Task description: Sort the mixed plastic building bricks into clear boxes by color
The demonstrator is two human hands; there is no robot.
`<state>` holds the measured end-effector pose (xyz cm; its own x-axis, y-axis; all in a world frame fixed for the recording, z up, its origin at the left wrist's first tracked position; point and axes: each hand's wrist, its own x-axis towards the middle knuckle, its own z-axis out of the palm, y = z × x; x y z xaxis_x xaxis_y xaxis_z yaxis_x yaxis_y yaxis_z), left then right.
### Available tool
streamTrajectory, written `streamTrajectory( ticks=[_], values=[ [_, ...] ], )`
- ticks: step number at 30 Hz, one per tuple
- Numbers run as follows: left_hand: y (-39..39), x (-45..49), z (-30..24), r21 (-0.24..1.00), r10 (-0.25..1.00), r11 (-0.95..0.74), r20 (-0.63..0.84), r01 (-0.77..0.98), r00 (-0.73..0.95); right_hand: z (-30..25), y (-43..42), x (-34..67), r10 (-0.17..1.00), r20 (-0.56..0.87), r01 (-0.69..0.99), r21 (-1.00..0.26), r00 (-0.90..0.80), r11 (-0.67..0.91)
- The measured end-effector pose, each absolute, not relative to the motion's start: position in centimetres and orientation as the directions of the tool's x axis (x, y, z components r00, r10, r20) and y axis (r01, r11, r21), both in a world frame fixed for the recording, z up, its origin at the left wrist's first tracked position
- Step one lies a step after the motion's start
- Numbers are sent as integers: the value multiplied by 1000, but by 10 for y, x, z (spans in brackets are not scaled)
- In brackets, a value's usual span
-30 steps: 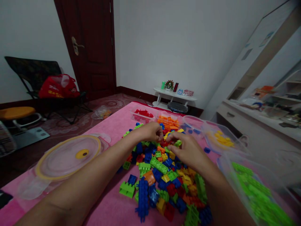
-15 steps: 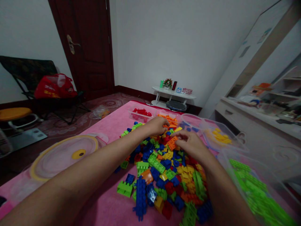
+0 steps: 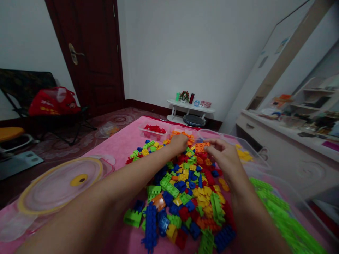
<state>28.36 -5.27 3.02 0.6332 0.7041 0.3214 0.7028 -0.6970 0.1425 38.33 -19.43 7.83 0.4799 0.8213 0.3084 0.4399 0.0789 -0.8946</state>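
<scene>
Higher in the frame than half a second ago, the right hand (image 3: 225,151) has lifted an orange rectangular studded plastic brick (image 3: 201,147) off the middle of the heap, and the left hand (image 3: 179,143) is now a closer curl. Part of the lot lies apart by colour: red plastic bricks (image 3: 155,129) in a clear tray at upper centre, orange plastic bricks (image 3: 182,134) just right of them, yellow plastic bricks (image 3: 243,153) at centre right and green plastic bricks (image 3: 280,211) at lower right. Much is left: a large mixed-colour heap of plastic bricks (image 3: 182,183) covers the centre and lower centre of the pink cloth-covered table (image 3: 116,144). The right grip is clamped on the orange brick, thumb against fingers, above the heap's far part. The left grip's fingertips are hidden, so whether it holds anything cannot be told.
</scene>
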Motion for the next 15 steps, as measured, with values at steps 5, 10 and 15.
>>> streamTrajectory(
  ticks=[5,10,15],
  values=[
    [-67,262,52,556,792,-601,316,574,522,79,-193,379,759,356,328,-924,545,198],
    [-88,244,55,903,681,428,-309,-19,664,69,-189,367,792,390,267,-918,471,293],
    [-100,234,47,715,494,676,-258,-180,830,59,-185,363,824,452,533,-815,342,226]
  ],
)
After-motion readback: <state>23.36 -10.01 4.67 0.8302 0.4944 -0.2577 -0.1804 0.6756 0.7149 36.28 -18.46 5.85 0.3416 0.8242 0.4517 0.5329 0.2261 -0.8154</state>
